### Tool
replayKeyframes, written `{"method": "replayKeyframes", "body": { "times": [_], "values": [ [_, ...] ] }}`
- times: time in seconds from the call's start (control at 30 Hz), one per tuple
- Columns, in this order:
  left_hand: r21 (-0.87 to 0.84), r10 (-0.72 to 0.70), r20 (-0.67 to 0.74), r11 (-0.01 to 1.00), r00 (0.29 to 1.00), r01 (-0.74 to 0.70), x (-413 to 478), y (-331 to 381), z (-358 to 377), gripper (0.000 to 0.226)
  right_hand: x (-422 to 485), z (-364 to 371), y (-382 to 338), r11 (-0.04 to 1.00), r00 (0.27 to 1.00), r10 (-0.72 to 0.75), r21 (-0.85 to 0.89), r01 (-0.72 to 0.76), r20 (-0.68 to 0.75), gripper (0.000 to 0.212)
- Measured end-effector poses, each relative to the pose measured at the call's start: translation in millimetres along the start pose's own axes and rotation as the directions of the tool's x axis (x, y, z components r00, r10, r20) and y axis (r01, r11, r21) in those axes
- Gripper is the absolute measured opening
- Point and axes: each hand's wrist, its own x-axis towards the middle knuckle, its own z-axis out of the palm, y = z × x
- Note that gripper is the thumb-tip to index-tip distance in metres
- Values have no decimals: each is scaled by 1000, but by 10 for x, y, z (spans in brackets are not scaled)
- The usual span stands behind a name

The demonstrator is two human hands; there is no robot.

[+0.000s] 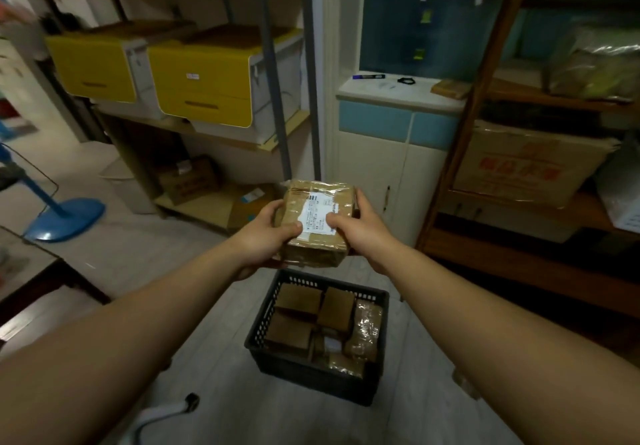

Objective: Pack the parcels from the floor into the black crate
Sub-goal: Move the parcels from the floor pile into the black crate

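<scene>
Head view: left hand and right hand hold a taped brown parcel, label up, in the air above and just beyond the black crate on the floor, with thumbs on top and fingers curled round opposite sides. The crate carries several packed parcels with only a low pocket near the middle, so lower the parcel level and lay it flat on top rather than drop it. Around: yellow drawer units on the shelf, a blue fan base at left and a grey cable on the floor near the crate, none in the path.
</scene>
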Motion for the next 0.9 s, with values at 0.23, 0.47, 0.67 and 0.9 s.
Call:
{"method": "replayKeyframes", "body": {
  "times": [0.23,0.47,0.67,0.9],
  "values": [
    [85,-18,-12,996,1000,19,870,-150,-337,72,890,277,166,1000,999,25,-3,-25,-22,60],
    [28,-132,83,991,988,130,1558,-434,-661,72,1405,588,467,991,990,135,15,-135,-42,66],
    [154,-204,269,974,941,168,2011,-901,-763,84,1571,929,1030,976,967,201,-57,-212,-160,61],
    [299,-170,365,953,916,58,2653,-2278,-835,57,1960,1549,2384,940,929,325,-44,-337,-176,62]
  ]
}}
